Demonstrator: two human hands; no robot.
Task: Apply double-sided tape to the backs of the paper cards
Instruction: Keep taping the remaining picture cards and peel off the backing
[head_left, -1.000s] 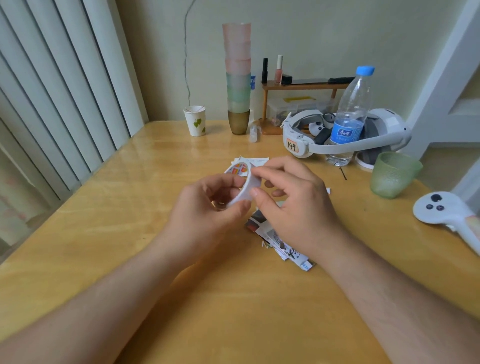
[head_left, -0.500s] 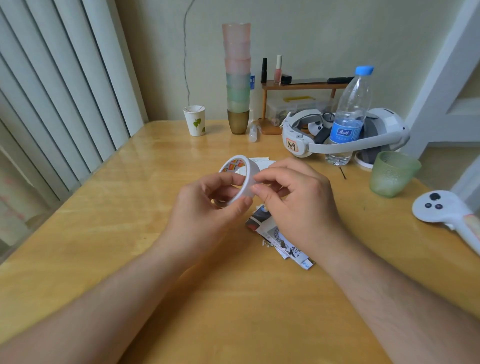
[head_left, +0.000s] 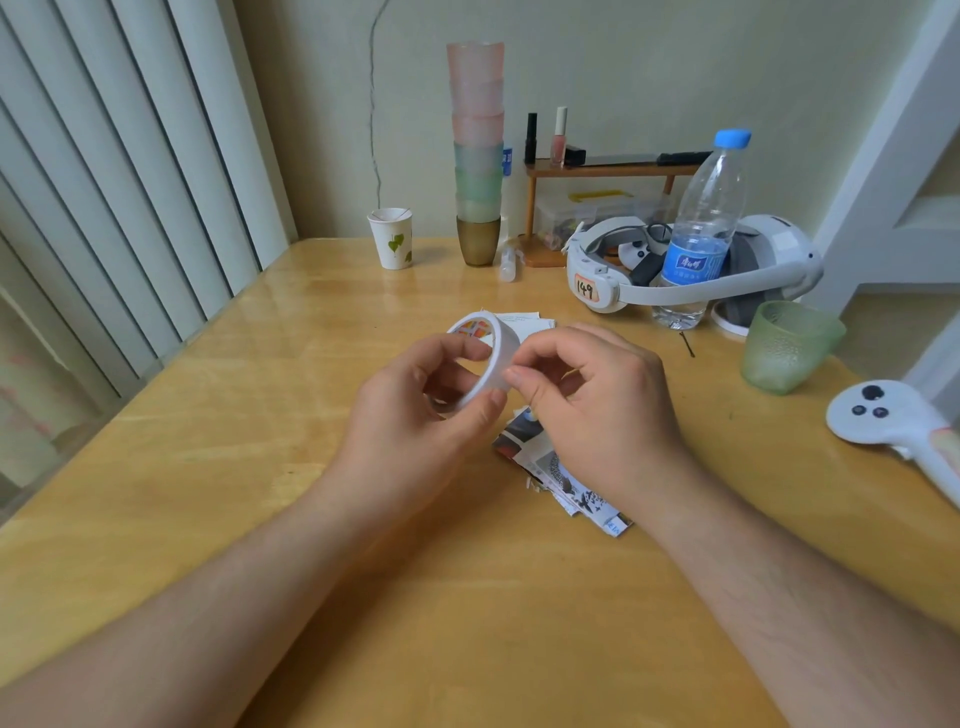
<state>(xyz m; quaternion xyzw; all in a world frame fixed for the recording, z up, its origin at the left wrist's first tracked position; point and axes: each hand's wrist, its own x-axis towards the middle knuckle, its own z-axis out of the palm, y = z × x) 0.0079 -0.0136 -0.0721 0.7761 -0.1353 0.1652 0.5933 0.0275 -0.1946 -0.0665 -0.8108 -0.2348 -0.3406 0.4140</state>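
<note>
A white roll of double-sided tape (head_left: 493, 353) is held above the middle of the wooden table (head_left: 260, 467). My left hand (head_left: 415, 415) grips the roll, fingers through its hole and thumb on the outer rim. My right hand (head_left: 597, 405) has its fingers curled, with thumb and forefinger tips at the roll's right edge; whether they pinch a tape end I cannot tell. A pile of printed paper cards (head_left: 566, 483) lies on the table under my right hand, partly hidden. More white cards (head_left: 519, 319) lie just behind the roll.
Along the back stand a paper cup (head_left: 392, 239), a tall stack of coloured cups (head_left: 477, 156), a small wooden shelf (head_left: 597, 171), a white headset (head_left: 675, 270) and a water bottle (head_left: 701, 234). A green glass (head_left: 787, 345) and a white controller (head_left: 893, 431) lie at right.
The roll has tilted up and turned in my left hand, showing more of its ring. My right fingertips have slid from the roll's top to its right edge.
</note>
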